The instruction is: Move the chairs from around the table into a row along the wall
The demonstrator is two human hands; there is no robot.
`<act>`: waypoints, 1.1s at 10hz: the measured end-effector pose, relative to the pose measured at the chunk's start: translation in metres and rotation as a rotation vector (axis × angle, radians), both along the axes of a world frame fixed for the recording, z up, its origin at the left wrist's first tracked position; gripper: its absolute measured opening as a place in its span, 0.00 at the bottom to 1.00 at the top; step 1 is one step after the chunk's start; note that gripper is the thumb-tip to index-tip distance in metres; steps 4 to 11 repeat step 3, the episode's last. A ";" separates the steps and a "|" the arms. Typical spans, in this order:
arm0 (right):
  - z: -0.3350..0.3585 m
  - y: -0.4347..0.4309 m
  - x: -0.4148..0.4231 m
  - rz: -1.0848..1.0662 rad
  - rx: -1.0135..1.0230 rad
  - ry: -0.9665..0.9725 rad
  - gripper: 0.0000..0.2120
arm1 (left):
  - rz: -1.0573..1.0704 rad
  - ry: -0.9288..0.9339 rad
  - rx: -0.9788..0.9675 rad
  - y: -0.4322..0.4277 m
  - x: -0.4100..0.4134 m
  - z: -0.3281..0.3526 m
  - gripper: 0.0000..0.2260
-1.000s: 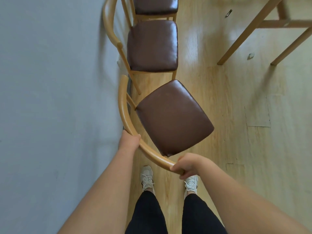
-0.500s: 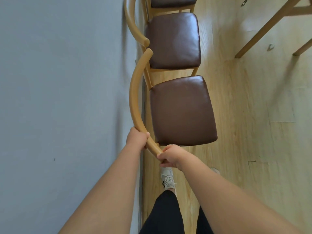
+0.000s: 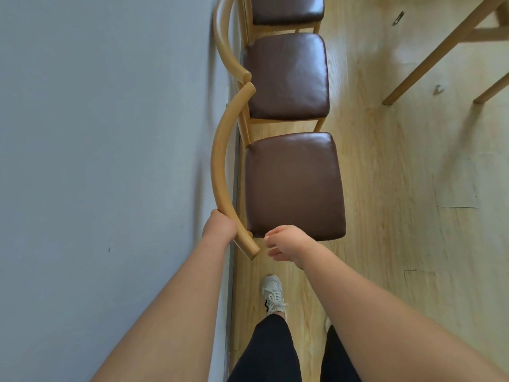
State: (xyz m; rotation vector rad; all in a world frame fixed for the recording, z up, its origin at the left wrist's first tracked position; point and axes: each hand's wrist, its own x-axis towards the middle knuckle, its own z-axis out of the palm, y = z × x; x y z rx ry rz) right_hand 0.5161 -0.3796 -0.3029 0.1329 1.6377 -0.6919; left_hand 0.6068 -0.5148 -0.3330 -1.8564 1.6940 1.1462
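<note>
The nearest chair [image 3: 294, 186] has a brown cushioned seat and a curved wooden back rail. It stands square against the grey wall [image 3: 96, 161], in line with a second chair [image 3: 286, 75] and a third chair [image 3: 286, 9] farther along. My left hand [image 3: 220, 227] grips the near end of the nearest chair's back rail. My right hand [image 3: 286, 245] hovers just off the rail's tip with fingers loosely apart and holds nothing.
Wooden table legs [image 3: 440, 51] stand at the upper right on the light wood floor [image 3: 399, 216]. My legs and white shoes [image 3: 272, 295] are below, close to the wall's skirting.
The nearest chair swung from an angle to square against the wall, beside the second chair. My right hand let go of the back rail; the left keeps its grip.
</note>
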 end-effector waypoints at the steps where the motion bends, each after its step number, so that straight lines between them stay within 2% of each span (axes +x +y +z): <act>1: 0.006 0.014 -0.015 -0.045 0.034 0.075 0.11 | -0.054 -0.062 -0.028 0.012 0.000 0.004 0.16; 3: 0.027 0.053 -0.033 -0.101 0.095 0.143 0.12 | -0.182 -0.199 -0.110 0.046 -0.013 0.022 0.23; 11: 0.027 0.053 -0.033 -0.101 0.095 0.143 0.12 | -0.182 -0.199 -0.110 0.046 -0.013 0.022 0.23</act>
